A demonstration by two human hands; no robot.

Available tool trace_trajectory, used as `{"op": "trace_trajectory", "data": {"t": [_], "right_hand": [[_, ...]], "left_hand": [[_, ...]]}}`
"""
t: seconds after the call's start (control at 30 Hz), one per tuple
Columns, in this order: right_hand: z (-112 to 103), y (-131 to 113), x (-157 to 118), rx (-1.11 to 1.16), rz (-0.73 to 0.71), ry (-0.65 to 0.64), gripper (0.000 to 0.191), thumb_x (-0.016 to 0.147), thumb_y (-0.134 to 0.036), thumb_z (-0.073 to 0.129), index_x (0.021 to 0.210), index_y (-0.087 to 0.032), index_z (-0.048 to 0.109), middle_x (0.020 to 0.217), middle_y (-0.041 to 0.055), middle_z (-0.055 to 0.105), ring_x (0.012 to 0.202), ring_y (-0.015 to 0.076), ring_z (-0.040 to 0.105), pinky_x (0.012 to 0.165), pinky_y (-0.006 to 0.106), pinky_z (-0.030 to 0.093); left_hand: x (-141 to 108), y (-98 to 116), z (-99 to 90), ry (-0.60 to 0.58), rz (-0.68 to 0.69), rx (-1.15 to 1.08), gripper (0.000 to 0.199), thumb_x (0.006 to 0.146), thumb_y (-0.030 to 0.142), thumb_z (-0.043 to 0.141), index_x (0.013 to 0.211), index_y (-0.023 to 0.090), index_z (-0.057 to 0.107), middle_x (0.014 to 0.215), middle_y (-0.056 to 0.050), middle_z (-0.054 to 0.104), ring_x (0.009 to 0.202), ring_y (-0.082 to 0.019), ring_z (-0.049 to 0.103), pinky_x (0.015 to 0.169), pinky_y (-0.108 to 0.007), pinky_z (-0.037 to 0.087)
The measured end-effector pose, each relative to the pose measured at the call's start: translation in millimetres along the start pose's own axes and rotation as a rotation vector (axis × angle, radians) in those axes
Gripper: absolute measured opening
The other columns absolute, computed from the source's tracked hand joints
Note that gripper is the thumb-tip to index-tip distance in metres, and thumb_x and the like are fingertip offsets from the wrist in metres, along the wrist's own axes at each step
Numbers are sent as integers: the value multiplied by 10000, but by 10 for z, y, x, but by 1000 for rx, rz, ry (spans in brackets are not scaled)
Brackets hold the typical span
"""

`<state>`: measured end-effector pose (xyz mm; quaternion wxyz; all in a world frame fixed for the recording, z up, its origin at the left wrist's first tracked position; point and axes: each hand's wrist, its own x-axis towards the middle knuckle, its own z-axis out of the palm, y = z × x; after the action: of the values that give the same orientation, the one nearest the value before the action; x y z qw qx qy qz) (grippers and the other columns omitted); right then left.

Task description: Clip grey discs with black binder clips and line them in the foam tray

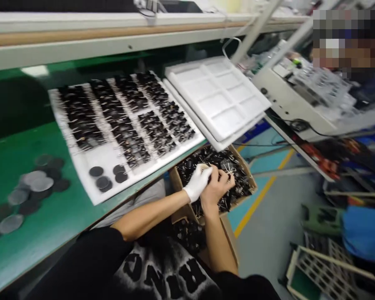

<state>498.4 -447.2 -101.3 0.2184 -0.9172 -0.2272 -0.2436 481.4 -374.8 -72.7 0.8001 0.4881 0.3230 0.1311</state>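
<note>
My left hand (198, 183), in a white glove, and my bare right hand (216, 188) meet over a cardboard box (252, 183). Both have curled fingers pressed close together. Whatever is between them is hidden by the fingers and blur. Beneath them, the box is filled with small black parts (237, 183) that have thin metal prongs. To the left, on the green table, lies a white foam tray (96, 198) with rows of similar black parts (81, 116). Several dark discs (96, 171) rest in its near left section.
Loose clear and dark discs (40, 183) lie on the green tabletop (56, 225). Stacked white foam trays (218, 96) jut past the table's right end. A shelf edge (112, 52) runs above. More dark parts (189, 235) sit below the box. Another person (346, 41) is at upper right.
</note>
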Motion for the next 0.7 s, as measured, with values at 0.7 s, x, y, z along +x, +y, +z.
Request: {"op": "trace_trajectory", "data": {"t": [0.7], "right_hand": [[-699, -345, 323, -109, -57, 98, 395, 1035, -340, 510, 1297, -245, 790, 1174, 204, 647, 1286, 442, 511, 999, 656, 488]], "left_hand": [[-379, 656, 127, -119, -22, -143, 82, 1000, 235, 572, 941, 267, 527, 1017, -48, 610, 1159, -230, 651, 1202, -446, 493]]}}
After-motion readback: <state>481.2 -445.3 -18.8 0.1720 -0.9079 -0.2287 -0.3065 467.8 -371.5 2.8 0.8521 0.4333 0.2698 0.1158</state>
